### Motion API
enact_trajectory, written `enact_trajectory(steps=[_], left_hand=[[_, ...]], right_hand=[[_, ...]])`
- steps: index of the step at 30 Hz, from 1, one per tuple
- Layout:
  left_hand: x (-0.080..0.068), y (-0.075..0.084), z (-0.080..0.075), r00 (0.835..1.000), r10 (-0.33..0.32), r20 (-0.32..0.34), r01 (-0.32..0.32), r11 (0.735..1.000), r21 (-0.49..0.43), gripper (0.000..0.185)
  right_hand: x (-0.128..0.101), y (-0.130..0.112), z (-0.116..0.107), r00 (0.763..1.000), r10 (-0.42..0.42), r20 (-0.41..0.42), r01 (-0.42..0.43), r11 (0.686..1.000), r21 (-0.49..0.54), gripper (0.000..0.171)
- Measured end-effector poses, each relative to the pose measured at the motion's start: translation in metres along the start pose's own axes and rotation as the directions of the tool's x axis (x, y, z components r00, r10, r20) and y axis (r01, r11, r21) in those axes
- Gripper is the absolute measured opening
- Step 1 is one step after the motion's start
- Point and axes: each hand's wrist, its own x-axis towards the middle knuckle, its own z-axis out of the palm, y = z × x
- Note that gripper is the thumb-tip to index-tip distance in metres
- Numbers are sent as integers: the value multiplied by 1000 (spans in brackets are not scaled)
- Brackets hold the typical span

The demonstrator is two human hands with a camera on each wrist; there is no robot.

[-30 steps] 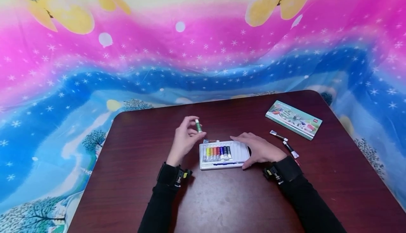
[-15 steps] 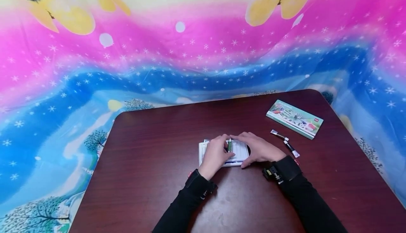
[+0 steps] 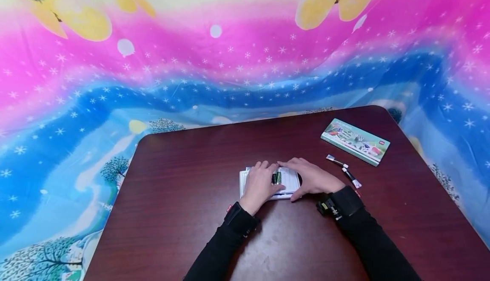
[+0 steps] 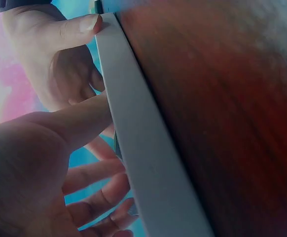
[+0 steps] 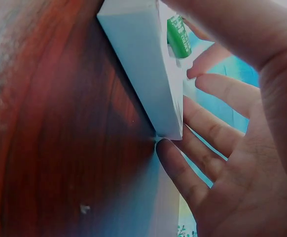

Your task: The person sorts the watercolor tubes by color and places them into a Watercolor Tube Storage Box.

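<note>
The left hand has brought the green tube into the tray, fingers flat over it; the right hand steadies the tray, fingers relaxed.

White tray edge on dark table; left hand thumb against it; right hand thumb at corner.

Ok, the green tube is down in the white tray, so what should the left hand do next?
Probably lift the left hand away: the green tube already lies in the white tray, while the right hand steadies the tray's edge. Whether the tube is fully seated is hidden.
</note>
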Motion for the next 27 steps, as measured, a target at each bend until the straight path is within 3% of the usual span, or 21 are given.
enact_trajectory(steps=[7,12,19,23,27], left_hand=[[-2,-6,-4,1000,18,-5,-18,1000,25,51],[-2,-5,-6,999,40,10,-41,992,115,47],[-1,4,-10,995,44,92,-69,953,296,48],[-1,6,-12,989,31,144,-77,942,327,50],[-1,2,-12,981,25,191,-84,948,307,52]], right_hand=[[1,2,1,1000,-3,4,3,1000,8,105],[2,2,0,1000,-1,9,1,1000,5,105],[1,1,-2,1000,-10,1,10,1000,-5,105],[0,1,-1,1000,-7,0,7,1000,-1,104],[0,1,1,1000,1,0,-1,1000,7,103]])
